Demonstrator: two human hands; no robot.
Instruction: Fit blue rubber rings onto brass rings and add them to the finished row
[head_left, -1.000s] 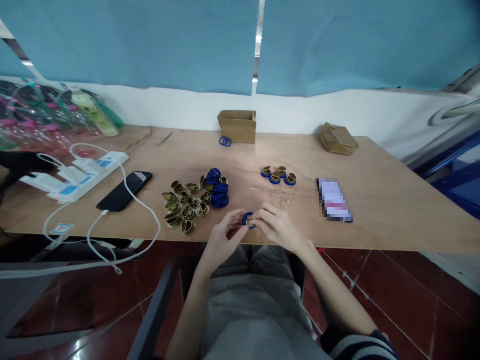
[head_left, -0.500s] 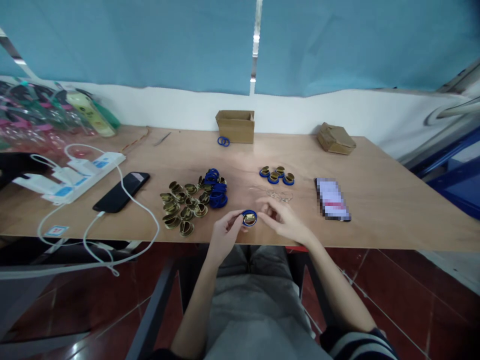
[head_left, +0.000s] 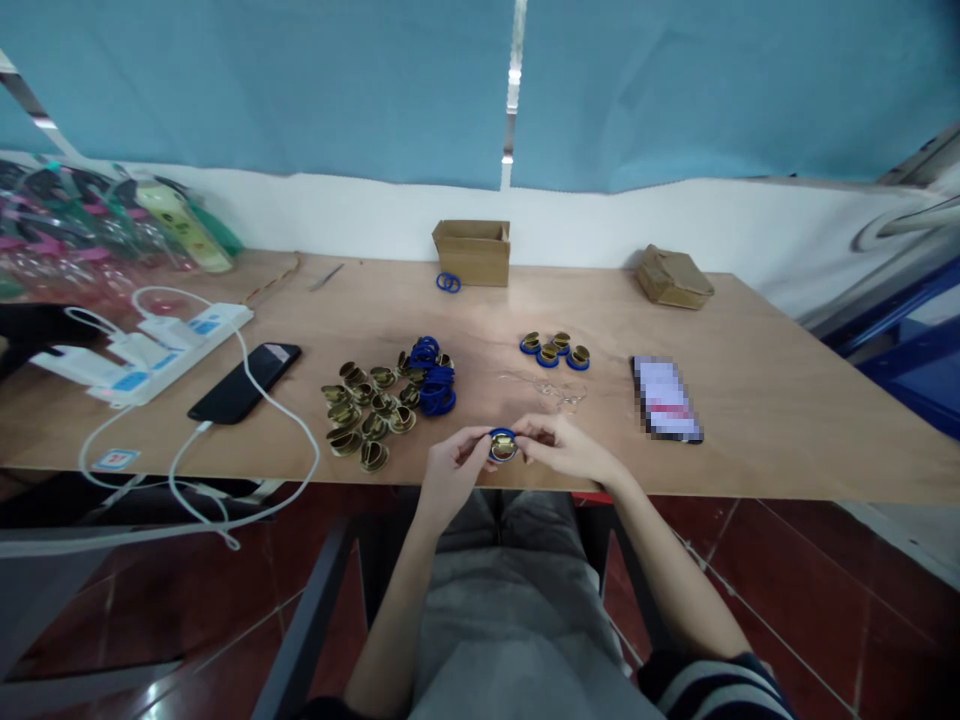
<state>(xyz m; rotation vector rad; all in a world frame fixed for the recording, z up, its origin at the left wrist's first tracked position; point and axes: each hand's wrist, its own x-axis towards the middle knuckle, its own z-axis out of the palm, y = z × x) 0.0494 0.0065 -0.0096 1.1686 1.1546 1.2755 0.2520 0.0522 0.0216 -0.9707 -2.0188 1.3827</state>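
Close to the table's front edge, a round gold metal fitting (head_left: 502, 446) with a blue ring around it is held between both hands. My left hand (head_left: 455, 466) pinches its left side. At its right side, the fingers of my right hand (head_left: 564, 444) are closed on the rim. To the left lie a pile of gold metal fittings (head_left: 373, 425) and a bunch of blue rings (head_left: 437, 390). Beyond my right hand stand several gold fittings on blue rings (head_left: 548, 355). A tangle of thin clear strands (head_left: 559, 390) lies just behind the hands.
A cardboard box (head_left: 472, 255) stands at the back beside loose blue rings (head_left: 448, 283). A wrapped brown package (head_left: 673, 278) is at back right. A lit phone (head_left: 666, 398), a dark phone (head_left: 244, 383) on a white cable and a power strip (head_left: 165, 355) lie on the table.
My right hand has moved left and down and its fingers have closed on the right side of the ringed fitting. The fitting has shifted slightly.
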